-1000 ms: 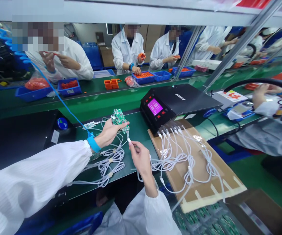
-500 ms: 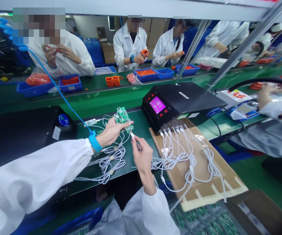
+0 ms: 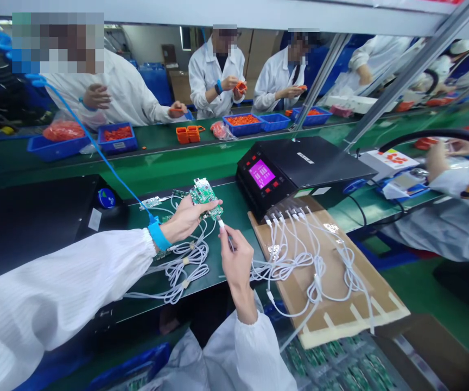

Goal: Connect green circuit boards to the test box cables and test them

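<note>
My left hand (image 3: 185,217), with a blue wrist strap (image 3: 158,235) at its cuff, is closed on a green circuit board (image 3: 206,196), thumb across the front. In my right hand (image 3: 236,255) I pinch the white plug of a USB cable (image 3: 221,222). The plug's tip meets the board's lower edge; whether it is seated I cannot tell. Bundled white cables (image 3: 185,271) lie on the green bench below my left hand. Another small board (image 3: 150,203) lies just beyond my left wrist, joined to a cable.
A black tester with a lit pink screen (image 3: 262,172) stands at right, white cables plugged into its front. Those cables spread over a cardboard sheet (image 3: 340,271). Below are trays of boards (image 3: 340,364). At left is another black box (image 3: 35,217). Co-workers handle orange parts across the line.
My hands and the plug stay nearly in place; the board has tilted slightly. Across the line, the co-worker at left has lowered their hands and reached one out to the right.
</note>
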A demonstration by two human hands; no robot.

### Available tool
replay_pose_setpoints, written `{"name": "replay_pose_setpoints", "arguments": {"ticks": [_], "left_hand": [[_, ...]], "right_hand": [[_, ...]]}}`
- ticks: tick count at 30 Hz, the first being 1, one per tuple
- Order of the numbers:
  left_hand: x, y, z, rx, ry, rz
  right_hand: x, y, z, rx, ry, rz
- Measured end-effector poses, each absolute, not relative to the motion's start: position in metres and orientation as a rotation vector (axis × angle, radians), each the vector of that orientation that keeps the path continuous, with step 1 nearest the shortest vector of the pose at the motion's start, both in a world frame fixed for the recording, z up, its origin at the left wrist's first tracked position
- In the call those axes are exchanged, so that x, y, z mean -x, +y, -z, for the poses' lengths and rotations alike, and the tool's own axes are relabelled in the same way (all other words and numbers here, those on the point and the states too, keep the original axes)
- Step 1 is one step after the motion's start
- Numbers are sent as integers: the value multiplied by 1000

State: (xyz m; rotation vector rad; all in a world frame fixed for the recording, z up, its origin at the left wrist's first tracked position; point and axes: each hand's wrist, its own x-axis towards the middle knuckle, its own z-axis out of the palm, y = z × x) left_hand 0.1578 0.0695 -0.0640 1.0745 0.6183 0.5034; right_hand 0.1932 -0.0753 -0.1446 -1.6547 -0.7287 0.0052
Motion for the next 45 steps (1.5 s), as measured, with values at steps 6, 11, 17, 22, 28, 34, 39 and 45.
{"name": "replay_pose_setpoints", "arguments": {"ticks": [6, 11, 17, 22, 28, 34, 39, 45], "left_hand": [[-157, 69, 66, -1081, 618, -486], [-156, 66, 66, -1136, 597, -484], [-157, 68, 72, -1161, 598, -502], [-156, 70, 73, -1159, 639, -430], [-157, 70, 64, -1063, 575, -395], [-159, 73, 58, -951, 629, -387], [-162, 82, 54, -951, 691, -446], [-162, 86, 52, -1131, 741, -544]], "right_hand": [[-199, -78, 145, 1638, -794, -55], [-200, -79, 145, 1638, -793, -49], [-196, -73, 151, 1568, -673, -165], [-198, -74, 156, 1503, -614, -305], [-192, -75, 155, 1433, -550, -364], [-181, -75, 155, 1375, -526, -401], [-178, -79, 154, 1328, -417, -463], [-183, -80, 152, 1236, -256, -469]]}}
